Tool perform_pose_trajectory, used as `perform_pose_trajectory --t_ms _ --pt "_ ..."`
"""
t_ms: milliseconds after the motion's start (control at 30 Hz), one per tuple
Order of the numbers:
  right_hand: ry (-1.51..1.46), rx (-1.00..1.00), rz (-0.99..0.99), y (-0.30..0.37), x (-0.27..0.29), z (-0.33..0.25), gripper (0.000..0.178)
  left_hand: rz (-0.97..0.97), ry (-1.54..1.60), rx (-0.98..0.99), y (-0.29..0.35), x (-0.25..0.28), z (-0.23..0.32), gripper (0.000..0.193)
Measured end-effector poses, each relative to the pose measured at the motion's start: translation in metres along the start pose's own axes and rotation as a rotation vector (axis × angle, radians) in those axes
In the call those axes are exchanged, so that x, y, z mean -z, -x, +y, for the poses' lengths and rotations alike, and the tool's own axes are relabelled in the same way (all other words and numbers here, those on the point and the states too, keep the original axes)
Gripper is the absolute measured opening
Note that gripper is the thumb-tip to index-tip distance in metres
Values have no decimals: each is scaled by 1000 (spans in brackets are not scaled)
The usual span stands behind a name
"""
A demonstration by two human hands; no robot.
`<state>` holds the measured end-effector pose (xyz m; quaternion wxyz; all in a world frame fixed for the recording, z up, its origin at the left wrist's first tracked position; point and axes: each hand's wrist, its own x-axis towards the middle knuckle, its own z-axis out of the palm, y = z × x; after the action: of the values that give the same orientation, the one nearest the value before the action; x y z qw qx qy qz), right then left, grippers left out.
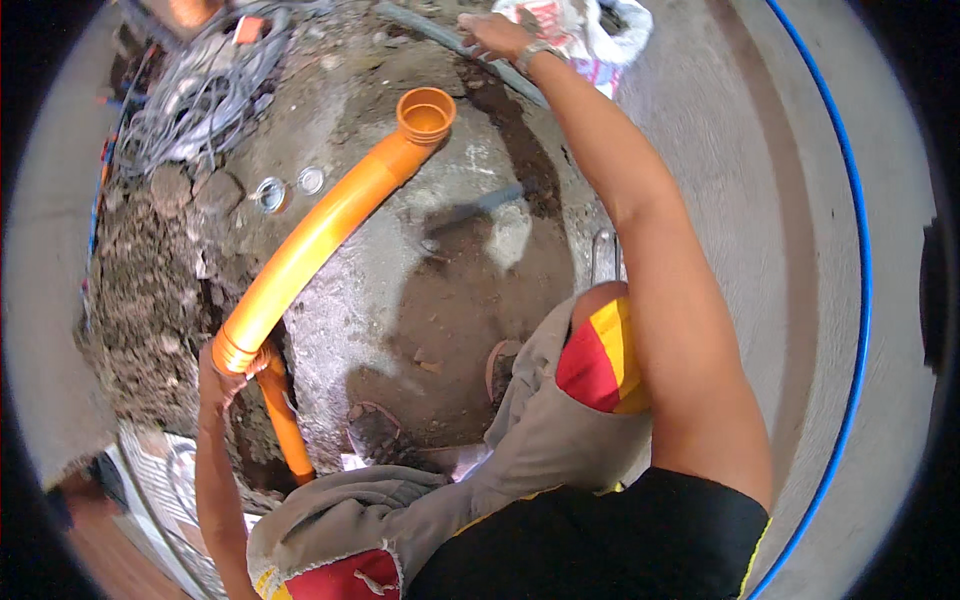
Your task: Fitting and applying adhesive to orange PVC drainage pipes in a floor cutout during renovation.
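A long orange plastic pipe (305, 245) slants across the left half of the view, its open socket (426, 116) at the far end. At its near end, my left hand (222, 378) is closed around the ribbed joint. A second orange pipe (283, 420) runs from beside that hand down into the dug earth; how the two meet is hidden by the hand. My right arm stretches far forward. The right hand (497, 38) is over a grey pipe (430, 28), with fingers apart; whether it touches that pipe is unclear.
Two small round tins (270, 195) stand left of the orange pipe. Tangled grey cable (205, 110) lies at the far left, a white sack (615, 35) beyond my right hand. Broken soil (150, 300) borders the left; a blue hose (862, 250) curves along the right.
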<state>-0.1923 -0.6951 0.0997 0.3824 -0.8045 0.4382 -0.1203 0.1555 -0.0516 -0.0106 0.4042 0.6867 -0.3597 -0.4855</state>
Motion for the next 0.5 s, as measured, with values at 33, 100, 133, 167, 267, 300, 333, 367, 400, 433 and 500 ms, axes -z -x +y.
perform_pose_trajectory --t_ms 33,100,133,167,267,300,333,367,400,433,500 --pt "-22 -15 22 5 -3 6 70 190 -53 -38 2 -7 -3 75" --pt "77 -121 -112 12 -11 8 69 131 46 -37 1 8 -31 84" --pt "58 -130 -92 14 -8 12 69 96 74 34 1 18 -42 82" --pt "136 -131 -92 15 -7 14 69 244 290 218 -1 32 -59 78" --pt "198 -123 -61 18 -2 23 71 157 119 78 -6 25 -57 80" --pt "181 -91 -46 18 -9 16 73 167 150 101 -1 29 -58 81" --pt "142 -30 -15 18 -20 8 73 192 305 132 6 32 -60 81" --pt "135 -37 -1 14 -19 8 73 212 223 187 4 32 -58 85" --pt "194 -104 -65 8 -19 8 64 137 87 177 0 30 -51 81" --pt "253 -169 -132 5 -18 12 57 64 -47 168 -2 28 -44 77" --pt "344 -28 -145 -1 -24 16 59 95 45 192 3 32 -45 70"
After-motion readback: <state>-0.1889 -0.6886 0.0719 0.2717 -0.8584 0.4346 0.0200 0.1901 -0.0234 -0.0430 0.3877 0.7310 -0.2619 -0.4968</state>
